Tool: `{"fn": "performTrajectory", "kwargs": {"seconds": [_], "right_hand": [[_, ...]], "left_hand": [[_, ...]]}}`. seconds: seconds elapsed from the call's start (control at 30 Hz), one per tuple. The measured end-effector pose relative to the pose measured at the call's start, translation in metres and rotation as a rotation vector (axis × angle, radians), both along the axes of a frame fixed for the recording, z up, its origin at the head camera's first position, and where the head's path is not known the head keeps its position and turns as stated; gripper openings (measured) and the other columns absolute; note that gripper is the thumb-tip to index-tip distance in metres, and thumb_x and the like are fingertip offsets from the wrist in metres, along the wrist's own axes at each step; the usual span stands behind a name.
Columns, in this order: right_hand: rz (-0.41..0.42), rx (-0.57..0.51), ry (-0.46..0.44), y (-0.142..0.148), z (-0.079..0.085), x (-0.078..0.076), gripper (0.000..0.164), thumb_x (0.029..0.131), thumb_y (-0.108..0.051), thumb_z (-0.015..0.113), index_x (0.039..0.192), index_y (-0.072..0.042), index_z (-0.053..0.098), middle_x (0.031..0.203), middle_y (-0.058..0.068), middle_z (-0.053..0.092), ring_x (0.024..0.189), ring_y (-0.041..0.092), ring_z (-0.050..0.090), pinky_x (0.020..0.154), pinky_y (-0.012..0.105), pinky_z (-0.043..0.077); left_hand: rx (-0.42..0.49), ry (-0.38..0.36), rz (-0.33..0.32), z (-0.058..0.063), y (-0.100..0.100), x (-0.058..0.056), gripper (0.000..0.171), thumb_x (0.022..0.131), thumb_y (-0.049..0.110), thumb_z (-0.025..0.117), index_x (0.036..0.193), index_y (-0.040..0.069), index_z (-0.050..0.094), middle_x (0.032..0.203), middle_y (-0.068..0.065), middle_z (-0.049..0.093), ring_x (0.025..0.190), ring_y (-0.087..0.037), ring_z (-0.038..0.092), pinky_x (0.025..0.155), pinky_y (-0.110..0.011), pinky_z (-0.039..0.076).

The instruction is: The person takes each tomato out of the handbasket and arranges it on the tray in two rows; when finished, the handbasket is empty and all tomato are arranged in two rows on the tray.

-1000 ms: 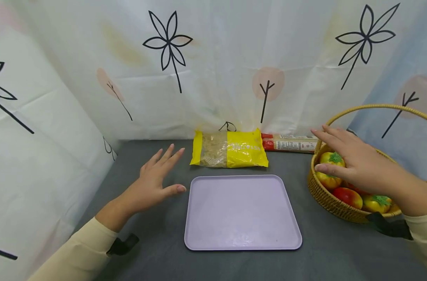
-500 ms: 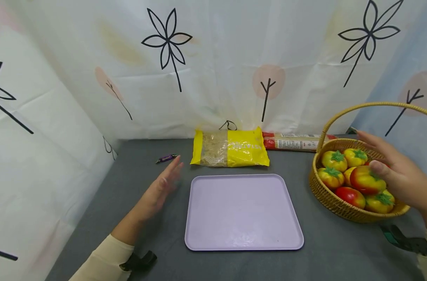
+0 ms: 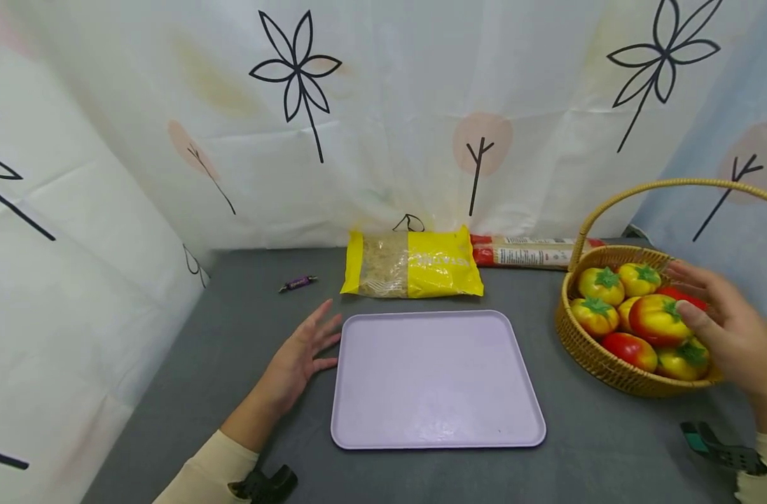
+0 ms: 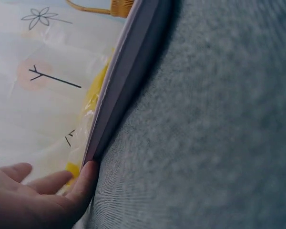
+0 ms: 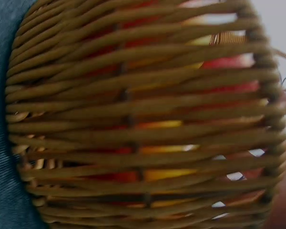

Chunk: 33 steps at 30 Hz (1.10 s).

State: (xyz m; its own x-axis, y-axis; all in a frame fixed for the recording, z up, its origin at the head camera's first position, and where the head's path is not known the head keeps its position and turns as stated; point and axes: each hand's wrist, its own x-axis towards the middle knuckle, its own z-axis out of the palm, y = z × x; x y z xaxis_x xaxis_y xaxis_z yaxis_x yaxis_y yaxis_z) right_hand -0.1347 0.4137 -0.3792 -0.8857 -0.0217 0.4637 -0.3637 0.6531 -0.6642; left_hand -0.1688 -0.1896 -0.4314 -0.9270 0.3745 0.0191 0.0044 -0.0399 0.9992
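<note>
The lavender tray (image 3: 436, 381) lies flat on the dark grey table. My left hand (image 3: 295, 360) is at its left side with relaxed fingers; in the left wrist view a fingertip (image 4: 90, 169) appears to touch the tray's edge (image 4: 117, 90). My right hand (image 3: 733, 332) reaches over the right side of a woven basket (image 3: 604, 367), fingers loosely bent. Its thumb is close to a red-and-yellow fruit (image 3: 657, 320) with a green top; contact cannot be told. Several yellow and red fruits, such as a red one (image 3: 629, 351), fill the basket. Basket weave (image 5: 148, 114) hides most of that hand in the right wrist view.
Behind the tray lies a yellow bag (image 3: 446, 266) with a see-through window. A long red-ended packet (image 3: 528, 253) lies beside it, partly behind the basket. A small purple item with twisted-looking ends (image 3: 298, 283) is at the back left. The basket's tall handle (image 3: 667, 183) arches above the fruits.
My left hand has turned and moved right to the tray's left edge, uncovering the small purple item. My right hand has moved right from over the basket's left part to its right side.
</note>
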Motion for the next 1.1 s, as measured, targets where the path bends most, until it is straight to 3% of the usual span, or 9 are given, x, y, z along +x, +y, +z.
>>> {"fn": "performTrajectory", "kwargs": {"seconds": [0.13, 0.23, 0.3, 0.43, 0.5, 0.6, 0.7, 0.97, 1.1], "right_hand": [[-0.041, 0.041, -0.05, 0.002, -0.006, -0.001, 0.062, 0.11, -0.009, 0.059, 0.168, -0.009, 0.039, 0.158, -0.02, 0.038, 0.128, -0.011, 0.034, 0.102, 0.007, 0.023], [-0.05, 0.054, -0.093, 0.002, -0.007, -0.001, 0.064, 0.107, -0.009, 0.066, 0.166, -0.006, 0.042, 0.149, -0.023, 0.04, 0.122, -0.011, 0.037, 0.089, 0.004, 0.03], [-0.046, 0.058, -0.111, 0.002, -0.006, -0.001, 0.064, 0.105, -0.008, 0.069, 0.163, -0.005, 0.044, 0.142, -0.027, 0.039, 0.116, -0.012, 0.037, 0.081, 0.003, 0.032], [-0.018, 0.051, -0.127, 0.003, -0.006, -0.002, 0.059, 0.102, -0.002, 0.073, 0.155, -0.003, 0.048, 0.137, -0.027, 0.038, 0.111, -0.01, 0.041, 0.08, 0.0, 0.037], [-0.017, 0.054, -0.137, 0.003, -0.007, -0.002, 0.055, 0.101, -0.001, 0.074, 0.151, -0.002, 0.05, 0.137, -0.02, 0.042, 0.108, -0.012, 0.044, 0.078, 0.0, 0.042], [-0.019, 0.069, -0.171, 0.003, -0.009, -0.004, 0.052, 0.102, -0.002, 0.075, 0.148, 0.003, 0.049, 0.144, 0.008, 0.046, 0.104, -0.015, 0.044, 0.075, 0.001, 0.044], [-0.03, 0.088, -0.197, 0.002, -0.01, -0.006, 0.055, 0.103, -0.005, 0.076, 0.147, 0.009, 0.045, 0.146, 0.033, 0.04, 0.101, -0.017, 0.043, 0.072, 0.002, 0.045], [-0.018, 0.088, -0.197, 0.001, -0.01, -0.008, 0.061, 0.103, -0.002, 0.075, 0.151, 0.015, 0.041, 0.147, 0.04, 0.037, 0.104, -0.019, 0.039, 0.075, -0.001, 0.043], [-0.038, 0.095, -0.185, -0.002, -0.008, -0.006, 0.065, 0.102, -0.003, 0.076, 0.154, 0.015, 0.041, 0.148, 0.037, 0.039, 0.105, -0.016, 0.038, 0.076, -0.001, 0.042]], "left_hand": [[-0.054, -0.076, 0.057, -0.007, 0.0, -0.002, 0.073, 0.114, 0.023, 0.057, 0.175, 0.01, 0.018, 0.173, -0.021, 0.031, 0.157, -0.038, 0.034, 0.116, -0.046, 0.048], [-0.093, -0.071, 0.045, -0.013, -0.001, -0.004, 0.088, 0.104, 0.004, 0.071, 0.174, 0.006, 0.019, 0.172, -0.02, 0.034, 0.157, -0.036, 0.035, 0.114, -0.035, 0.048], [-0.109, -0.048, 0.034, -0.015, -0.002, -0.004, 0.094, 0.096, -0.006, 0.075, 0.173, 0.002, 0.02, 0.171, -0.021, 0.035, 0.156, -0.038, 0.035, 0.113, -0.033, 0.048], [-0.117, -0.01, 0.038, -0.017, -0.001, -0.005, 0.094, 0.089, -0.014, 0.076, 0.169, -0.005, 0.027, 0.169, -0.026, 0.038, 0.154, -0.041, 0.037, 0.112, -0.037, 0.051], [-0.117, -0.008, 0.053, -0.018, 0.0, -0.006, 0.09, 0.089, -0.015, 0.077, 0.166, -0.007, 0.031, 0.167, -0.026, 0.04, 0.153, -0.041, 0.04, 0.111, -0.038, 0.051], [-0.117, -0.01, 0.068, -0.02, 0.001, -0.007, 0.085, 0.09, -0.015, 0.076, 0.163, -0.009, 0.035, 0.164, -0.028, 0.043, 0.151, -0.042, 0.042, 0.11, -0.037, 0.052], [-0.109, -0.009, 0.074, -0.02, 0.002, -0.008, 0.082, 0.09, -0.016, 0.075, 0.162, -0.011, 0.036, 0.163, -0.029, 0.043, 0.15, -0.043, 0.043, 0.111, -0.037, 0.051], [-0.08, -0.028, 0.087, -0.019, 0.005, -0.006, 0.079, 0.089, -0.02, 0.072, 0.16, -0.013, 0.038, 0.165, -0.031, 0.04, 0.151, -0.043, 0.042, 0.115, -0.038, 0.045], [-0.081, -0.049, 0.101, -0.017, 0.007, -0.005, 0.079, 0.089, -0.021, 0.072, 0.16, -0.011, 0.039, 0.166, -0.029, 0.04, 0.152, -0.041, 0.042, 0.114, -0.036, 0.046]]}}
